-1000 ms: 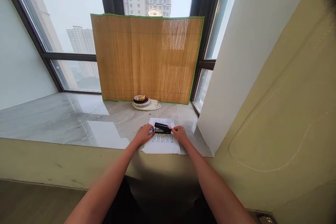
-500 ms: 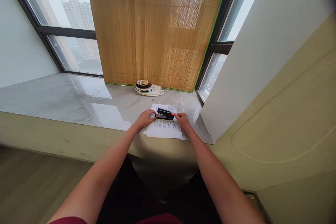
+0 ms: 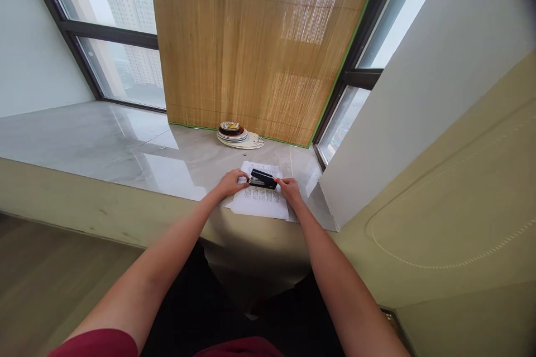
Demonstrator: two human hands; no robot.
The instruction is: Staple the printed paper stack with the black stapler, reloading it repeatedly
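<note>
A black stapler (image 3: 263,179) lies crosswise over printed sheets of paper (image 3: 259,207) on the marble sill. Its jaw end points left, with a gap showing between the upper arm and the base. My left hand (image 3: 231,183) has thumb and fingers closed at that left end. At the stapler's right end, beside a small orange-red spot, my right hand (image 3: 288,187) pinches it between thumb and fingers. The papers spread under the stapler and reach toward the sill's front edge.
A stack of plates (image 3: 233,133) stands behind the papers, partly on a flat oval plate (image 3: 253,141). A bamboo blind (image 3: 251,50) leans against the window. The white wall (image 3: 377,122) closes in on the right. The marble sill (image 3: 125,142) stretches left.
The camera view has tilted and shifted slightly. Both hands stay at the two ends of the stapler, which keeps its place on the papers.
</note>
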